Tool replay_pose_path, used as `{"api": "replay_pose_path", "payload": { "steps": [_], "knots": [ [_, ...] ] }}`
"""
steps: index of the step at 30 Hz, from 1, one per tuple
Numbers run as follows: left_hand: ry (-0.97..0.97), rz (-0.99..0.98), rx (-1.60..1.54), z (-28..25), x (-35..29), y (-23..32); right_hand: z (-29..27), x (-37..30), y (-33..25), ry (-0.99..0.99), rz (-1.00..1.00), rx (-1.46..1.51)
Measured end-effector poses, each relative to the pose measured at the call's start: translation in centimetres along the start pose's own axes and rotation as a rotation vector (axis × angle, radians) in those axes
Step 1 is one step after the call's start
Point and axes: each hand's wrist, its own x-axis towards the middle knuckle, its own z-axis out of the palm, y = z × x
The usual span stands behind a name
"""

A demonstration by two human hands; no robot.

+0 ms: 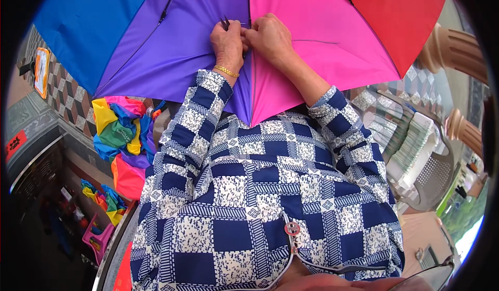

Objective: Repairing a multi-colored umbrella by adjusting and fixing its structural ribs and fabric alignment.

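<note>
An open umbrella with blue, purple, pink and red panels spreads in front of me, its inner side and dark ribs showing. My left hand is closed at the seam between purple and pink, with small black thread snips held in it, points upward. Close against it, my right hand pinches at the same rib; what its fingertips hold is too small to make out. A thin dark thread runs over the pink panel from beside my right hand.
Folded multicoloured umbrella cloth lies at my left, with more colourful cloth and a pink plastic basket lower down. To the right stands a grey plastic chair bearing bundles of thin rods. Brown columns rise beyond.
</note>
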Motion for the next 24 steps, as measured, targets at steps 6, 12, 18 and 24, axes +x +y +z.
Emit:
{"api": "replay_pose_path", "payload": {
  "steps": [6,12,18,24],
  "knots": [
    [0.051,0.024,-0.141,0.5,-0.7,-0.3,0.2,-0.1,1.1,-0.039,0.059,0.26],
    [0.056,-0.021,-0.238,0.5,-0.6,-0.2,0.9,0.2,2.1,0.011,-0.024,0.471],
    [0.026,-0.026,-0.2,0.5,-0.2,-0.5,0.9,0.5,2.4,-0.025,-0.001,0.514],
    [0.039,-0.014,-0.205,0.8,-0.1,-0.9,1.2,0.4,2.9,-0.01,-0.02,0.498]
  ]
}}
